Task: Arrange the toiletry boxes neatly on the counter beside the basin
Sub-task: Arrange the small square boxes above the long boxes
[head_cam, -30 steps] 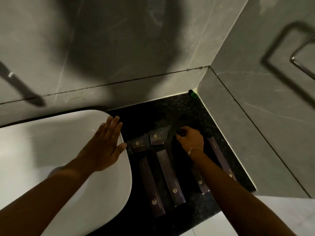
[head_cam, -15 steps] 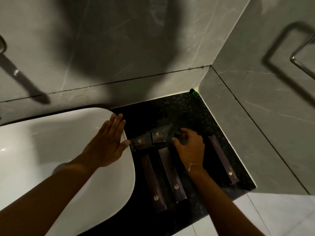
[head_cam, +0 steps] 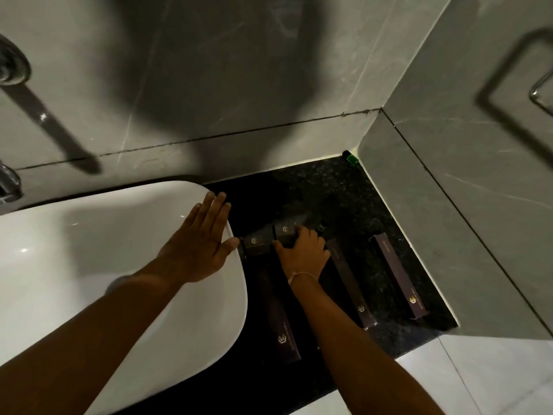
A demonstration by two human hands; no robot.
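Five dark toiletry boxes show on the black counter to the right of the white basin. Nearest lies a long box with a gold hexagon emblem near its close end; two more long boxes lie further right, the middle one partly under the right forearm and the outer one well apart, near the side wall. Each carries the same gold emblem, plus a line of small print too faint to read. Beyond them, the right hand is curled over a short box, thumb on its near side and fingers over its far edge, apparently gripping it. Just beside it sits a second short box, emblem up, close against the basin rim. The left hand rests flat and open on that rim, holding nothing. These look like light, stiff cardboard cartons that would slide easily on polished stone and dent if squeezed, so a gentle pinch across the narrow sides, or a nudge on the ends, should suit. Far back in the corner lies a small green-tipped object; what it is cannot be told.
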